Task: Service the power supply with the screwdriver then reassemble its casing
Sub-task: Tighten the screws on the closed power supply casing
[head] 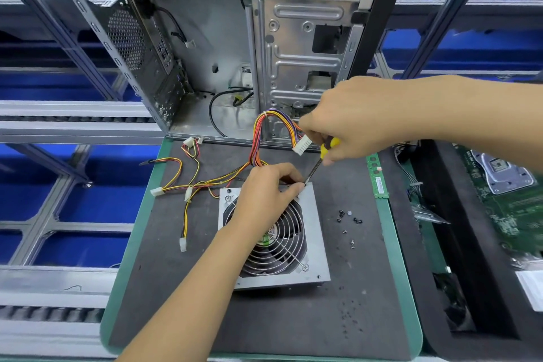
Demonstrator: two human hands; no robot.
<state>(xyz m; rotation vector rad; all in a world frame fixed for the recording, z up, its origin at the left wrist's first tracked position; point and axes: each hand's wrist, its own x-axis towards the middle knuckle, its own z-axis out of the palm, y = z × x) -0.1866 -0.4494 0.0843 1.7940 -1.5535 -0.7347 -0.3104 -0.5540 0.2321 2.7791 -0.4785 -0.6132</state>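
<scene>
A grey power supply [316,232] lies fan side up on a dark foam mat [264,317], its coloured cable bundle [258,138] trailing to the back and left. My left hand [264,194] rests on its top, with finger and thumb pinched at the far right corner beside the screwdriver tip. My right hand [352,120] grips a yellow-and-black screwdriver [326,148] by the handle. Its shaft slants down to that same corner. Whether a screw sits under the tip is hidden by my fingers.
An open computer case [235,38] stands behind the mat. Several loose screws [348,219] lie right of the power supply. A green memory stick [379,179] lies along the mat's right edge. A motherboard [505,200] sits in a black tray at right.
</scene>
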